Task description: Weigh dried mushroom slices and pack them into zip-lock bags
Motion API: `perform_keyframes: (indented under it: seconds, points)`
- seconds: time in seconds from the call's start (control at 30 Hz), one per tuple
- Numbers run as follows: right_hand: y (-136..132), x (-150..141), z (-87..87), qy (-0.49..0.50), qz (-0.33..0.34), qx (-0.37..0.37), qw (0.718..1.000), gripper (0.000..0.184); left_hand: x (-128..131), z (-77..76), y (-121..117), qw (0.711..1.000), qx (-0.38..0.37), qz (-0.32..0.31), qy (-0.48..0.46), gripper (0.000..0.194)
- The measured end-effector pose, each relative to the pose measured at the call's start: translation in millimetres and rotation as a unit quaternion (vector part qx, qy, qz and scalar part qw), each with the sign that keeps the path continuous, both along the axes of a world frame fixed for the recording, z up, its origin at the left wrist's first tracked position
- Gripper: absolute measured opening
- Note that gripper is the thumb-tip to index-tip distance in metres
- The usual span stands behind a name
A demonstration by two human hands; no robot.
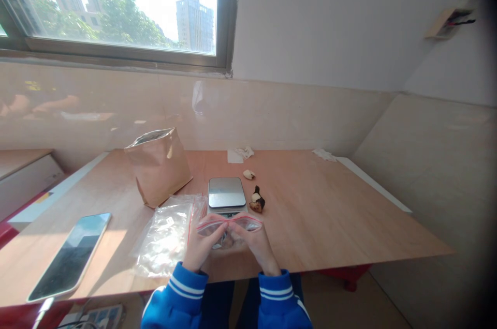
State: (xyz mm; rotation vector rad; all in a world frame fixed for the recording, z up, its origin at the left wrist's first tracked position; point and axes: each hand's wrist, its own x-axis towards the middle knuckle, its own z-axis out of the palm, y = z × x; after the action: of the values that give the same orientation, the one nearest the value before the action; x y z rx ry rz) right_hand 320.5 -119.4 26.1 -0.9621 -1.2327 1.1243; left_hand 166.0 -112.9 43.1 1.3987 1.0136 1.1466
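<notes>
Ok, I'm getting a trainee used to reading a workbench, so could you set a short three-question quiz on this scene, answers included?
1. True or false: the phone lies to the left of the scale.
2. Fill in: the left hand and right hand hold a clear bag near its ____ strip.
3. What stands open-topped beyond the loose plastic bags? A) glass jar B) brown paper bag C) metal tin

Key: 1 true; 2 red; 3 B

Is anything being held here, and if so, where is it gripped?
A clear zip bag, pinched at its red-lined top edge by the fingers of both hands.
</notes>
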Motion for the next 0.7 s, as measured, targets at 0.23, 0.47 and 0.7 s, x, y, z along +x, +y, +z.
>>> perform_keyframes:
  seconds: [0.23,0.47,0.7]
  points:
    - [-1.0,-0.7,2.4,0.013,-0.056,0.015,0.998,0.019,7.3,7.4,-5.4,0.999,0.017,0.036,0.001,0.026]
    - [0.9,-1.7,0.2,0.001,-0.113,0.022,0.993,0.022,4.8,4.8,-3.0,0.998,-0.006,0.056,0.003,0.027]
    - [3.1,0.2,-3.1,0.014,-0.080,0.001,0.997,0.036,-3.9,2.4,3.2,0.994,-0.033,0.096,-0.029,0.030]
